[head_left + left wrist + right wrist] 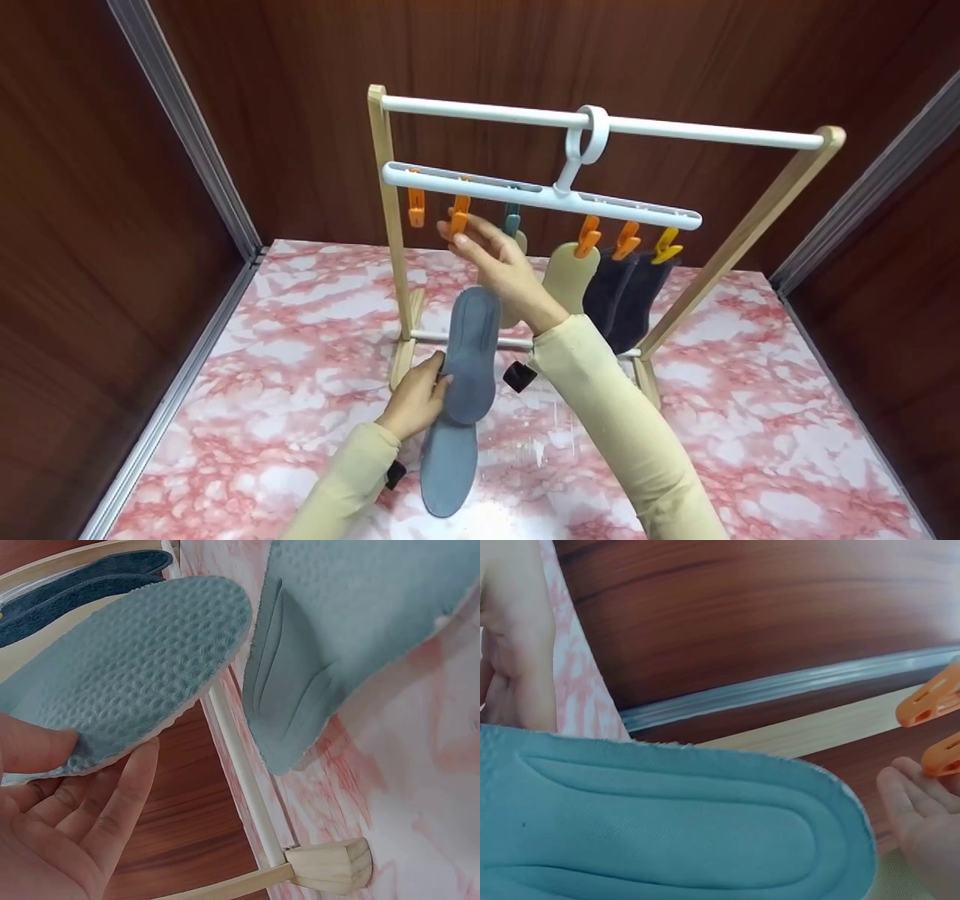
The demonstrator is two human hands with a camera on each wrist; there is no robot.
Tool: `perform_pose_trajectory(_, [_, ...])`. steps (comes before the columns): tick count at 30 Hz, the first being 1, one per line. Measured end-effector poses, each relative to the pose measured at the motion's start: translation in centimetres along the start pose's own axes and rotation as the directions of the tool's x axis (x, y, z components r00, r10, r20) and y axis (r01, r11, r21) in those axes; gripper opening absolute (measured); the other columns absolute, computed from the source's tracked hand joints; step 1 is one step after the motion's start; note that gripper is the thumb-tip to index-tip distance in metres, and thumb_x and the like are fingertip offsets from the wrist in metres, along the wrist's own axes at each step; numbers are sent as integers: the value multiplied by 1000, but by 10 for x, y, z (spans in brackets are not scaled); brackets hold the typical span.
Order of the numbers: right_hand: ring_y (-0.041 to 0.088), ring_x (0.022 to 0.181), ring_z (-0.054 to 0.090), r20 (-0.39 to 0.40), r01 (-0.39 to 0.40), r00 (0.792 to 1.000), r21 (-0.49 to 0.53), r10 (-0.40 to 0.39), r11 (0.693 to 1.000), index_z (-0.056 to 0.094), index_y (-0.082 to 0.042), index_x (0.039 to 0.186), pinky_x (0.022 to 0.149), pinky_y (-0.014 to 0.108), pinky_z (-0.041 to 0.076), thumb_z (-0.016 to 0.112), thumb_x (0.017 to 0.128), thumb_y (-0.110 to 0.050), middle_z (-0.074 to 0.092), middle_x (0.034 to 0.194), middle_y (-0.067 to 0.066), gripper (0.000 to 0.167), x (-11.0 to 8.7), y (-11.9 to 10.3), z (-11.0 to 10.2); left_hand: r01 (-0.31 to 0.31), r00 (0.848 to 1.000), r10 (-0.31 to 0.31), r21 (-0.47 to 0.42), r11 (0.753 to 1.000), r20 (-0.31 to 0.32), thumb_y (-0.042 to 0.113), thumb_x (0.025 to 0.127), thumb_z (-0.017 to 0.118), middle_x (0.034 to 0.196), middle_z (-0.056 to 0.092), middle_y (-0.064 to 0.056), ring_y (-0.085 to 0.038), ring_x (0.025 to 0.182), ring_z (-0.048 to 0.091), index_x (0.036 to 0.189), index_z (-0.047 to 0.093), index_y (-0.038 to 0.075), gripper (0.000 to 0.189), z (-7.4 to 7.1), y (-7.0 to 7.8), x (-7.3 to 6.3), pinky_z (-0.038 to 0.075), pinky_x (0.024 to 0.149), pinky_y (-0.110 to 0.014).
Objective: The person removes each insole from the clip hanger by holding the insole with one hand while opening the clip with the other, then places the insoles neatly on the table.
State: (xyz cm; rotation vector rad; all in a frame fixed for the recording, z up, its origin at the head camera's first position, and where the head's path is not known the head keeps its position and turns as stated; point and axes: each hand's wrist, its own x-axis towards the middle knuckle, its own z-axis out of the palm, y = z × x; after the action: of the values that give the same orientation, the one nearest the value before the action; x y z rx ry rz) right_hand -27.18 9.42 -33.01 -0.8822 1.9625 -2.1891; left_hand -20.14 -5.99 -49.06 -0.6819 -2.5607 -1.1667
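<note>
My left hand pinches a blue-grey insole by its side edge, thumb on one face and fingers on the other. The dimpled face of this insole shows in the left wrist view. Below it on the table is a second blue-grey insole, partly overlapped by the first. At the hanger, my right hand pinches an orange clothespin, the second from the left, its thumb and fingers at the lower end. This clothespin stands above the held insole and has nothing in its jaws.
A white clip hanger hangs from the white bar of a wooden rack. A beige insole and dark insoles hang from its right-hand clothespins. Another orange clothespin hangs at the left end, and a teal one beside my right hand.
</note>
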Motion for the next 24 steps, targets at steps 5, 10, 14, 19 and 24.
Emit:
perform_pose_trajectory(5, [24,131,48,13,-90,996,-24,91,996,39,-1,143,113,40,33,49,100,-15,53,139,15,46,-4,-1,0,19,1000,-18,-33,999,7,1,92,56,83,61,-13,-25,76,62,95,52,0,5,0,-3,-3,52,68,-38])
perform_pose_trajectory(10, [24,131,48,35,-195,979,-107,199,975,37,-6,145,114,46,29,51,99,-23,52,141,9,51,-7,-2,0,43,999,-42,-75,996,19,0,92,56,81,63,-13,-25,76,63,92,52,-1,4,-2,-5,-6,53,66,-34])
perform_pose_trajectory(14, [23,132,48,58,-204,975,-150,215,967,37,-4,145,113,41,32,51,99,-22,52,141,11,52,-8,-2,-1,51,999,-50,-110,993,17,-1,92,56,82,64,-14,-26,78,64,93,52,-1,4,-5,-5,-8,55,68,-34])
perform_pose_trajectory(19, [24,129,50,80,-195,974,-177,212,965,40,-1,143,109,38,38,50,99,-18,53,138,17,48,-10,-1,-3,71,997,-70,-150,986,10,-3,90,57,74,60,-8,-19,70,60,87,51,1,8,-9,-5,-12,53,64,-29])
perform_pose_trajectory(24, [24,126,53,78,-197,973,-213,217,957,47,-1,139,106,36,41,52,98,-17,57,135,15,44,-14,1,-4,83,996,-79,-168,982,27,-4,88,59,68,53,-3,-11,63,51,81,48,2,14,-11,-5,-17,47,58,-23])
